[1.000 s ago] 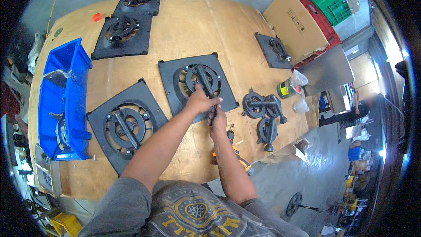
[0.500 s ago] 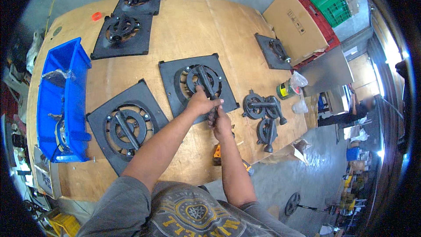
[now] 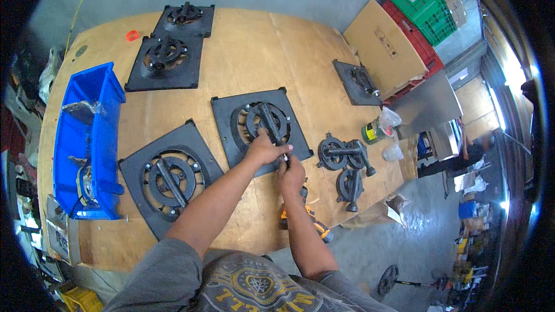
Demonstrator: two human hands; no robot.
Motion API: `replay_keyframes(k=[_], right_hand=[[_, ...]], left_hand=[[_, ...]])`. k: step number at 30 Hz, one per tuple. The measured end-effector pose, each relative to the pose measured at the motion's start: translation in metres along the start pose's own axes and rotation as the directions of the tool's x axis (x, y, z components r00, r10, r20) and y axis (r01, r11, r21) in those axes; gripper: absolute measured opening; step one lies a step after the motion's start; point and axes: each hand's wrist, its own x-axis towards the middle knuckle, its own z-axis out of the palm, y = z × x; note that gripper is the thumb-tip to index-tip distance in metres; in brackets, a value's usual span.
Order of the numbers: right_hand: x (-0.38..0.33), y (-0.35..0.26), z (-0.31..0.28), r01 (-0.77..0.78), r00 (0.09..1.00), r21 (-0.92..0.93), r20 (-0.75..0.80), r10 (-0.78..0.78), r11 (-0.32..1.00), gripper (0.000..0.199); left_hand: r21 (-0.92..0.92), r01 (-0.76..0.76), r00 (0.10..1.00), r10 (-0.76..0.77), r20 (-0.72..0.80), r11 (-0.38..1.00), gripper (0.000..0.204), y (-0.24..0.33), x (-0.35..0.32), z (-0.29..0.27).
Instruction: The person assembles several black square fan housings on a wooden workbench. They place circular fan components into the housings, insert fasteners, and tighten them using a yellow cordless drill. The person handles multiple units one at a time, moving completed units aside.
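Observation:
In front of me a black square stove plate [image 3: 228, 130] lies on the wooden table, with a cast-iron ring burner [image 3: 252, 124] set in its round opening. My left hand [image 3: 265, 150] grips the near end of the burner's tube, thumb across it. Just beside it, my right hand [image 3: 292, 174] has its fingers pinched together at the tube's tip. A small shiny bit shows there, too small to name. To the left lies a second stove plate [image 3: 136, 164] with its own burner [image 3: 167, 179]. An orange-and-black power drill [image 3: 315, 225] lies partly hidden under my right forearm.
Several loose burners [image 3: 350, 188] lie to the right, near a jar [image 3: 373, 133]. A blue bin [image 3: 63, 156] stands at the left. More plates [image 3: 191, 75] sit at the back; another [image 3: 347, 75] leans by a cardboard box [image 3: 384, 46]. Beyond the table's right edge is a person [image 3: 462, 156].
The view has tilted, so the table appears lower. My right fingers have shifted at the tube's tip, and a small shiny bit now shows there. My left hand keeps its grip on the burner.

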Motion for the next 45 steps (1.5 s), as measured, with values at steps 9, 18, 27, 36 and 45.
replay_keyframes(k=[9, 18, 27, 36, 45], right_hand=[[0.001, 0.008, 0.002, 0.007, 0.999, -0.032, 0.033, -0.005, 0.999, 0.028], [0.012, 0.018, 0.004, -0.807, 0.521, 0.588, 0.758, 0.393, -0.063, 0.027], [0.0, 0.041, 0.017, -0.12, 0.992, 0.254, 0.064, 0.107, 0.96, 0.02], [0.003, 0.021, 0.004, -0.695, 0.691, 0.657, 0.497, 0.525, 0.293, 0.032], [0.008, 0.033, 0.016, -0.437, 0.899, 0.524, 0.246, 0.361, 0.731, 0.018]], left_hand=[[-0.067, 0.055, 0.997, -0.051, 0.063, 0.996, 0.111, -0.002, 0.002, -0.002], [-0.022, 0.075, 0.995, -0.073, 0.065, 0.997, 0.112, 0.004, -0.002, -0.005], [-0.059, 0.027, 0.998, -0.024, 0.054, 0.998, 0.112, -0.006, 0.0, 0.004], [-0.066, 0.057, 0.998, -0.055, 0.031, 0.996, 0.106, -0.002, -0.01, 0.001], [-0.129, 0.043, 0.999, -0.043, 0.0, 0.991, 0.103, -0.003, -0.011, 0.004]])
